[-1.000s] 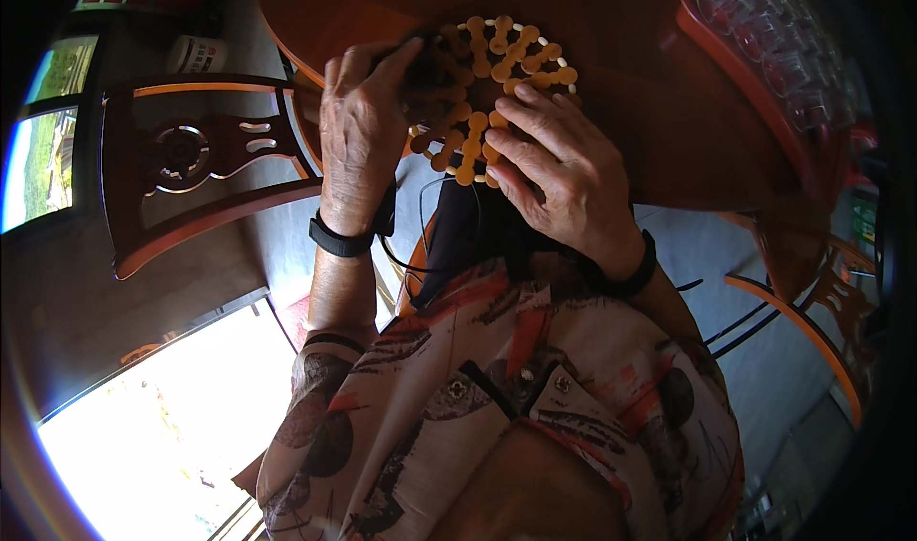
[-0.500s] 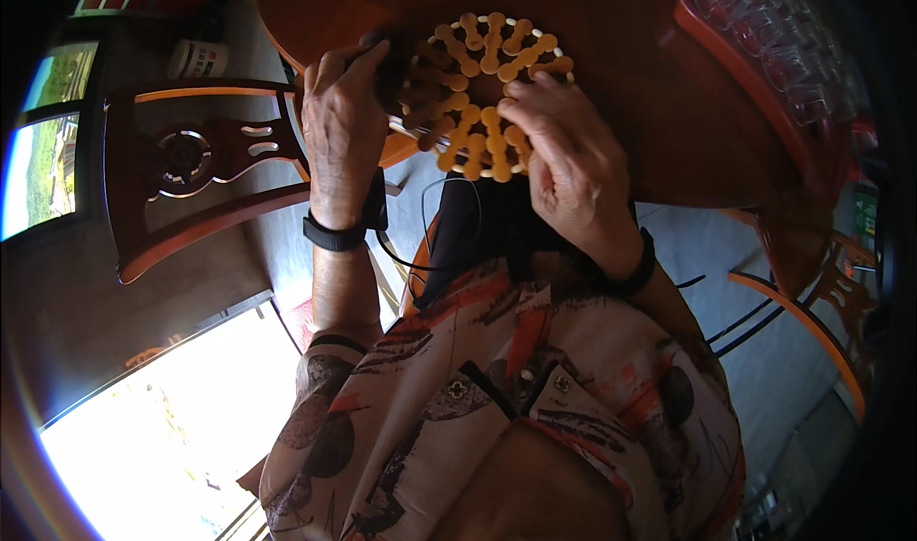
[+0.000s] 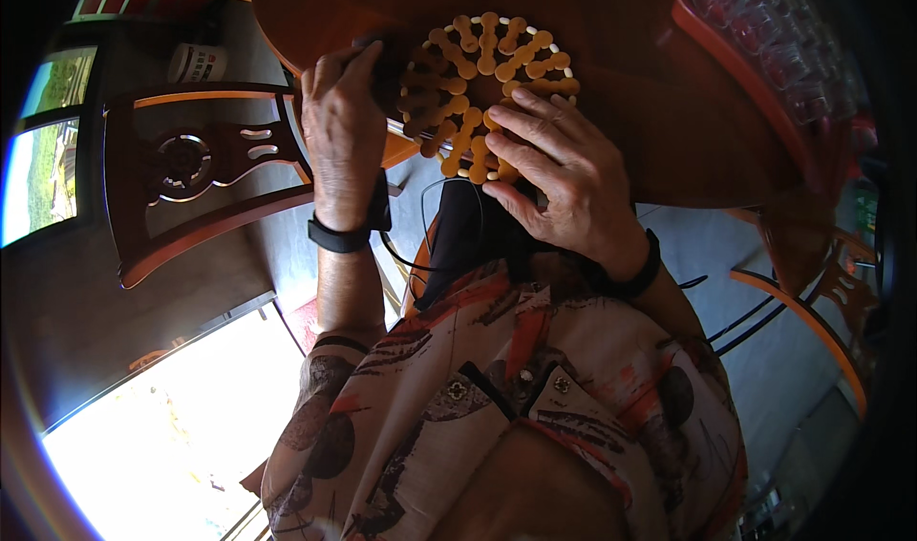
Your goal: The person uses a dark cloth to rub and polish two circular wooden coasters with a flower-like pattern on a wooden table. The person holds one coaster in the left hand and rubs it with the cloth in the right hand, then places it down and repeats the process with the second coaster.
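Observation:
A round trivet (image 3: 488,49) of brown wooden dumbbell-shaped pieces, with pale beads around its rim, lies at the near edge of the dark wooden table (image 3: 630,111). Over its right near side rests my right hand (image 3: 573,173), fingers spread across the pieces and thumb at the near rim. My left hand (image 3: 346,126) is closed at the trivet's left side, around a dark thing (image 3: 389,75) too shadowed to make out. The left fingertips are mostly hidden behind the back of the hand. Each wrist wears a black band.
A red tray (image 3: 731,73) with several clear glasses (image 3: 793,63) stands on the table at the far right. Carved wooden chairs stand to the left (image 3: 205,149) and right (image 3: 812,331). A thin cable (image 3: 425,226) hangs below the table edge.
My right hand has opened from bent fingers at the trivet's right side to spread fingers lying over it. The trivet has turned or shifted slightly. My left hand stays nearly where it was.

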Available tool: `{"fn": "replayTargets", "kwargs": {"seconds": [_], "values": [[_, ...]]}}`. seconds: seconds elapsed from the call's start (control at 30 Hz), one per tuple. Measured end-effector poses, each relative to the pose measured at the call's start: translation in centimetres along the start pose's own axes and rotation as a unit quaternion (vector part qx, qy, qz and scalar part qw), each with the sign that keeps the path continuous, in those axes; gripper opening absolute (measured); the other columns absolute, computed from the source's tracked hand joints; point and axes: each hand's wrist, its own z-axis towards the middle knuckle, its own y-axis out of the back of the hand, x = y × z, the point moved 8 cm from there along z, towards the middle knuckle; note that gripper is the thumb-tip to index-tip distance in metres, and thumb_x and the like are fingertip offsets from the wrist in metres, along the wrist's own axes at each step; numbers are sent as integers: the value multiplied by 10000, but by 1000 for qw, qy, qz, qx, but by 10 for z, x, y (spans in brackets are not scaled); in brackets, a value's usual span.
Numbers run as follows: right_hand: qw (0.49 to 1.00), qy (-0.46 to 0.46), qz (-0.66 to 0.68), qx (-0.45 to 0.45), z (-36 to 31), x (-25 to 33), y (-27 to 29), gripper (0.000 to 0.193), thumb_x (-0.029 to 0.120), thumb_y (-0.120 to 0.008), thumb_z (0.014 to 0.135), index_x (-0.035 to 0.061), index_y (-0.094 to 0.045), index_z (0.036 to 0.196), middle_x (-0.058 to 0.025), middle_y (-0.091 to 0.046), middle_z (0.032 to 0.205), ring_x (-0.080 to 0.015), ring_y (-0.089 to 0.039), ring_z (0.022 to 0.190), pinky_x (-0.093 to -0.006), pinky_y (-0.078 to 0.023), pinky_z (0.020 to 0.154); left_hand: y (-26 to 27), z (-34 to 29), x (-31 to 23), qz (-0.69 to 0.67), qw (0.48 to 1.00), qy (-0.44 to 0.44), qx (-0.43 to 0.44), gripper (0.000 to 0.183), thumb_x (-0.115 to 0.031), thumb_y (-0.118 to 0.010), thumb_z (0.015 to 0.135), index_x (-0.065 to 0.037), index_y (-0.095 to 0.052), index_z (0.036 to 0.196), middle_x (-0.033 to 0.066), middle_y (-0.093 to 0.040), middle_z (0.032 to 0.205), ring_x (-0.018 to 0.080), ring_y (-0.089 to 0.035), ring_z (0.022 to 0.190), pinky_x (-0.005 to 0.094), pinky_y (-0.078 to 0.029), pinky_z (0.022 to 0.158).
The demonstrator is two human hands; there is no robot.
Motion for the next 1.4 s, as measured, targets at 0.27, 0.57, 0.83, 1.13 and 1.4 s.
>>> {"fn": "replayTargets", "kwargs": {"seconds": [0.27,0.57,0.83,1.13,1.4], "values": [[999,-2,36,17,1,-1,4,342,170,-924,808,41,-833,1112,-121,-764,1374,-343,-666,1396,-529,-547,1175,4,-25,-71,-128,982,-136,-11,441,3,-756,901,-84,-782,1333,104,-751,1232,258,-659,1079,377,-547,953],[998,2,62,34,0,-3,6,276,143,-867,857,36,-830,1109,-115,-763,1377,-343,-654,1416,-540,-519,1200,20,-21,-40,-98,991,-78,-56,507,30,-829,828,-94,-802,1319,85,-742,1251,277,-672,1087,394,-613,932],[998,5,53,34,-1,-4,3,261,166,-850,886,45,-832,1117,-110,-764,1381,-336,-650,1424,-534,-512,1211,-3,-12,-25,-79,993,-77,-35,475,89,-642,932,-54,-773,1365,144,-747,1191,307,-671,1058,424,-573,945],[998,6,54,37,-1,-3,5,319,212,-901,855,42,-831,1115,-123,-765,1374,-340,-654,1418,-533,-517,1205,5,-29,-64,-91,984,-154,0,525,-81,-885,836,-113,-788,1351,82,-733,1233,244,-647,1074,376,-577,960],[999,3,32,16,-1,-2,3,294,198,-883,873,41,-831,1116,-118,-766,1376,-337,-658,1414,-532,-517,1203,1,2,-10,-48,993,-77,-72,542,15,-822,825,-113,-803,1352,110,-725,1237,294,-654,1064,411,-593,940]]}}
